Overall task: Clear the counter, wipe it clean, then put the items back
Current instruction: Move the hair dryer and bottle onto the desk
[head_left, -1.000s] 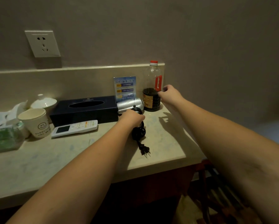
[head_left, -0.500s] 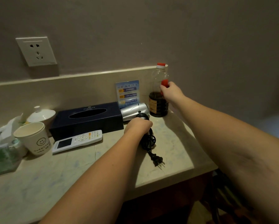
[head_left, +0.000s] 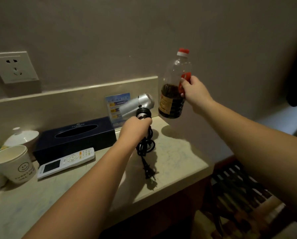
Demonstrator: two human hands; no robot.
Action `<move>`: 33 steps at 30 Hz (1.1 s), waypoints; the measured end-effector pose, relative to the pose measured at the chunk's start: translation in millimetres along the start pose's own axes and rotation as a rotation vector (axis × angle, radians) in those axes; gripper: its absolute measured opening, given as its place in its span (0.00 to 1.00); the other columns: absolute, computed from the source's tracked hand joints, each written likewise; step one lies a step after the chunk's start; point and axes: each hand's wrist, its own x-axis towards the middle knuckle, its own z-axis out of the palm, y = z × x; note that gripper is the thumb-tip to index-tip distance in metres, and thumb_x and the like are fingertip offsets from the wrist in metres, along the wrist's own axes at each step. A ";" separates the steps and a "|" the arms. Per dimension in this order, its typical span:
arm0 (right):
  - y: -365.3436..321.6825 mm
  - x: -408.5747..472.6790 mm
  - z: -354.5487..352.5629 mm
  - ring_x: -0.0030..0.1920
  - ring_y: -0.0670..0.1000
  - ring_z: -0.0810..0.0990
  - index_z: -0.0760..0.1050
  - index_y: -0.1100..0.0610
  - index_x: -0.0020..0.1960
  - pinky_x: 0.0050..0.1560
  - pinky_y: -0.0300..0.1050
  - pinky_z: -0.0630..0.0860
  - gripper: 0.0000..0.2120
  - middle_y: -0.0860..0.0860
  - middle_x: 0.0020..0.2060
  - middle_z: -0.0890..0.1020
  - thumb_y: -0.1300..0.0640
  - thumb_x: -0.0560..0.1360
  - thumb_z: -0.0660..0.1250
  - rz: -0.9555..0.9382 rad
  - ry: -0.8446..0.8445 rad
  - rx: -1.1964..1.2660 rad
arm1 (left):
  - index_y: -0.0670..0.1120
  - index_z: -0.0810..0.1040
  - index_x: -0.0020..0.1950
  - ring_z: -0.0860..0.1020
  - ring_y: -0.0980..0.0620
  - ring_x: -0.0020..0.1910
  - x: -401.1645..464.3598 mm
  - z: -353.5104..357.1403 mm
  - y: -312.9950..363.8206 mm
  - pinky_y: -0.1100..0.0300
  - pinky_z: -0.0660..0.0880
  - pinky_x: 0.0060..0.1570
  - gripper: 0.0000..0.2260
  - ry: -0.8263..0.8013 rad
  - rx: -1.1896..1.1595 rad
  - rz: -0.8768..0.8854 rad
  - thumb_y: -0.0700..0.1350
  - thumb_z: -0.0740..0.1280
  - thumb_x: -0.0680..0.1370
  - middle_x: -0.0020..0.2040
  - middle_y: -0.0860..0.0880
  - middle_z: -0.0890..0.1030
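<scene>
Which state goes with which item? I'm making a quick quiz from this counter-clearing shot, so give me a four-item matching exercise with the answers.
Column one:
1. bottle
2. hair dryer
3. remote control
4. paper cup

Column two:
A. lying flat in front of the tissue box
B. lifted off the counter by the right hand
C. standing upright at the counter's left end
D. gripped by its handle in the left hand, plug dangling

Pairs: 1-B, 2-D, 3-A, 4-C

Cup (head_left: pixel 13 163) far left on counter (head_left: pixel 175 157); remote (head_left: pixel 66 162) right of it, tissue box (head_left: pixel 75 135) behind; dryer (head_left: pixel 135 106) and bottle (head_left: pixel 174 90) held above counter's right end.
</scene>
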 end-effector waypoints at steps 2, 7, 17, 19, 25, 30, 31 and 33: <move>-8.9 -14.3 -26.5 0.47 0.46 0.76 0.70 0.47 0.58 0.48 0.44 0.74 0.08 0.46 0.50 0.78 0.49 0.81 0.56 -0.037 0.040 0.011 | 0.45 0.77 0.53 0.78 0.46 0.41 -14.5 -2.2 12.2 0.55 0.72 0.39 0.12 -0.003 -0.052 0.078 0.50 0.65 0.74 0.44 0.44 0.80; -11.4 -64.5 -93.6 0.48 0.46 0.76 0.70 0.48 0.59 0.48 0.43 0.73 0.08 0.46 0.52 0.79 0.50 0.82 0.56 -0.062 0.114 -0.041 | 0.46 0.77 0.48 0.80 0.44 0.44 -60.1 19.0 44.3 0.52 0.75 0.44 0.09 -0.031 -0.188 0.207 0.51 0.65 0.74 0.45 0.44 0.82; 62.4 -182.5 -233.1 0.40 0.51 0.76 0.74 0.45 0.54 0.49 0.53 0.75 0.08 0.51 0.39 0.78 0.47 0.81 0.56 0.132 0.252 -0.138 | 0.55 0.77 0.45 0.81 0.47 0.43 -154.1 124.6 72.0 0.41 0.79 0.47 0.12 -0.218 -0.262 0.252 0.58 0.65 0.66 0.43 0.49 0.83; 79.8 -208.0 -266.2 0.39 0.52 0.76 0.74 0.47 0.55 0.45 0.51 0.75 0.09 0.52 0.37 0.77 0.48 0.81 0.56 0.171 0.277 -0.200 | 0.56 0.76 0.46 0.82 0.47 0.41 -168.5 159.7 73.9 0.43 0.79 0.46 0.09 -0.265 -0.231 0.241 0.58 0.67 0.69 0.43 0.50 0.83; 133.3 -283.6 -373.6 0.32 0.37 0.73 0.72 0.47 0.51 0.33 0.29 0.68 0.06 0.46 0.34 0.75 0.52 0.82 0.56 0.249 0.352 -0.257 | 0.59 0.73 0.47 0.81 0.51 0.44 -225.7 276.1 87.1 0.50 0.77 0.46 0.03 -0.434 -0.168 0.214 0.52 0.66 0.77 0.46 0.51 0.82; 176.5 -331.6 -449.5 0.33 0.39 0.73 0.72 0.47 0.46 0.35 0.35 0.67 0.07 0.46 0.35 0.75 0.53 0.81 0.57 0.332 0.404 -0.259 | 0.60 0.73 0.46 0.82 0.49 0.43 -267.1 368.5 98.5 0.44 0.78 0.49 0.03 -0.540 -0.091 0.208 0.53 0.67 0.76 0.46 0.50 0.82; 185.7 -340.1 -462.5 0.34 0.39 0.74 0.72 0.47 0.47 0.35 0.36 0.67 0.07 0.47 0.36 0.75 0.53 0.81 0.57 0.350 0.413 -0.256 | 0.60 0.73 0.45 0.81 0.48 0.44 -274.2 386.3 100.4 0.44 0.77 0.50 0.03 -0.553 -0.056 0.219 0.53 0.67 0.76 0.45 0.50 0.82; 200.3 -355.1 -485.6 0.35 0.39 0.74 0.72 0.48 0.47 0.36 0.37 0.67 0.07 0.48 0.36 0.76 0.53 0.81 0.57 0.387 0.436 -0.254 | 0.58 0.73 0.44 0.81 0.47 0.44 -287.1 419.2 105.0 0.46 0.76 0.48 0.04 -0.583 0.003 0.241 0.53 0.66 0.77 0.45 0.48 0.81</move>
